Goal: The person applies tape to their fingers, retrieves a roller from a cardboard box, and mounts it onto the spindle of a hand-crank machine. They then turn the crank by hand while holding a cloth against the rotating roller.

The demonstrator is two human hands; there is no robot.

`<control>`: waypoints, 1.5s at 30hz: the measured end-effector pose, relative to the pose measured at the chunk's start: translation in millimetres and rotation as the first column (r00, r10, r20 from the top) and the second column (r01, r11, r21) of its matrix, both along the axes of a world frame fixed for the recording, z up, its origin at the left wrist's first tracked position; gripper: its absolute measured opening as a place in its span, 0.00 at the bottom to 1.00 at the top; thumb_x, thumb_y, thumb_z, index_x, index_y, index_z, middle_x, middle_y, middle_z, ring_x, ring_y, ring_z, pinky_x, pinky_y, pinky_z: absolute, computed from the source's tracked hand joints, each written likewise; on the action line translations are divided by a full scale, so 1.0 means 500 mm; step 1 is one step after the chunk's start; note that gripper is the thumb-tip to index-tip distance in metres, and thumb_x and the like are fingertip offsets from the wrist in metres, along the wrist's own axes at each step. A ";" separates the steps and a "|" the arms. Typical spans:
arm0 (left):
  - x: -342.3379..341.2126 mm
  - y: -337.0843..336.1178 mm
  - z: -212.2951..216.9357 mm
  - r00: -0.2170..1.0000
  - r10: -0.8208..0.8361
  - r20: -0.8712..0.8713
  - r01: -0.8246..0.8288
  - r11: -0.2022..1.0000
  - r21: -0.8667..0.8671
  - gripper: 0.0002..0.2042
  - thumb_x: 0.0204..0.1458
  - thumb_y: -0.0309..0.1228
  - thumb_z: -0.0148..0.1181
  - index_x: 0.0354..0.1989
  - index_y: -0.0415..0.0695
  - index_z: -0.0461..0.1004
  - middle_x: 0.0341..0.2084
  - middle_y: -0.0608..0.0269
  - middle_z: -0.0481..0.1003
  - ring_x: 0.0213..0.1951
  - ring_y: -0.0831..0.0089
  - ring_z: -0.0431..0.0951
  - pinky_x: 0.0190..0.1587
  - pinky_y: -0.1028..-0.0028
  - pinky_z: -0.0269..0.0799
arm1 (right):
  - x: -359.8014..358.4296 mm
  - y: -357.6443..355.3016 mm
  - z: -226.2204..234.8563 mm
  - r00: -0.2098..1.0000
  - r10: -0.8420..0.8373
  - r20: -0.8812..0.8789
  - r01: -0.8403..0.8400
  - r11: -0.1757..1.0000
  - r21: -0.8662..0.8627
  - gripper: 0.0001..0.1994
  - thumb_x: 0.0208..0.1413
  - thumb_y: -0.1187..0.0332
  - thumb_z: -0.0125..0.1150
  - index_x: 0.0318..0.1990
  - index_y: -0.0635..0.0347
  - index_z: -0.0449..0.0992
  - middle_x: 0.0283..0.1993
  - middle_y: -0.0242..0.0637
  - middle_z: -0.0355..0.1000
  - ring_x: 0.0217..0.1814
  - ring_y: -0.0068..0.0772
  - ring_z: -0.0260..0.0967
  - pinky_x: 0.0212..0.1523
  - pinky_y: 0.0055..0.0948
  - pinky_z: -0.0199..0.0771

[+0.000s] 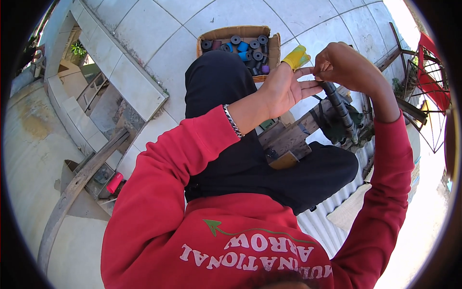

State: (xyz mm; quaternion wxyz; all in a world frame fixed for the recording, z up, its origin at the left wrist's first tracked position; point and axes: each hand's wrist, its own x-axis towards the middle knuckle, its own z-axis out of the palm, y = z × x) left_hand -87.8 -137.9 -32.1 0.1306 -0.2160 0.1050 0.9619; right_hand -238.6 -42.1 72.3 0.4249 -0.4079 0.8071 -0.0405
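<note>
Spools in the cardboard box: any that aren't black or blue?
Yes, the purple spool at the box's near right corner, beside the black ones. A dark reddish spool also sits near the far left.

The left hand (284, 89), palm open with fingers spread, sits at about one o'clock, a yellow spool (294, 58) just behind its fingertips. The right hand (344, 62), at two o'clock, pinches at the top of a dark spindle (339, 106) on a wooden winding frame (288, 139). At twelve o'clock, a cardboard box (274, 43) holds black, blue and purple spools on the tiled floor (159, 29).
</note>
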 end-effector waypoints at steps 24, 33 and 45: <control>0.001 0.012 -0.003 1.000 0.012 0.016 -0.012 0.999 -0.032 0.28 0.75 0.50 0.34 0.74 0.42 0.51 0.61 0.46 0.65 0.63 0.50 0.74 0.71 0.52 0.70 | 0.018 0.020 -0.022 0.992 -0.033 -0.120 0.030 0.999 -0.030 0.07 0.55 0.70 0.76 0.37 0.64 0.89 0.31 0.45 0.83 0.29 0.37 0.80 0.36 0.32 0.80; 0.000 0.014 0.001 0.999 0.015 0.034 -0.014 1.000 -0.020 0.28 0.75 0.50 0.36 0.71 0.40 0.53 0.56 0.48 0.67 0.61 0.51 0.75 0.72 0.52 0.69 | 0.016 0.020 -0.038 0.979 -0.015 -0.204 0.013 1.000 -0.014 0.09 0.50 0.69 0.76 0.32 0.67 0.84 0.28 0.47 0.81 0.29 0.42 0.80 0.36 0.37 0.78; 0.001 0.014 0.004 0.999 0.017 0.045 -0.017 1.000 -0.004 0.29 0.74 0.52 0.38 0.71 0.40 0.52 0.54 0.49 0.68 0.60 0.52 0.76 0.71 0.54 0.70 | 0.017 0.033 -0.029 0.981 -0.072 -0.181 0.067 0.997 -0.036 0.13 0.56 0.62 0.76 0.34 0.64 0.84 0.31 0.46 0.81 0.31 0.38 0.78 0.35 0.35 0.77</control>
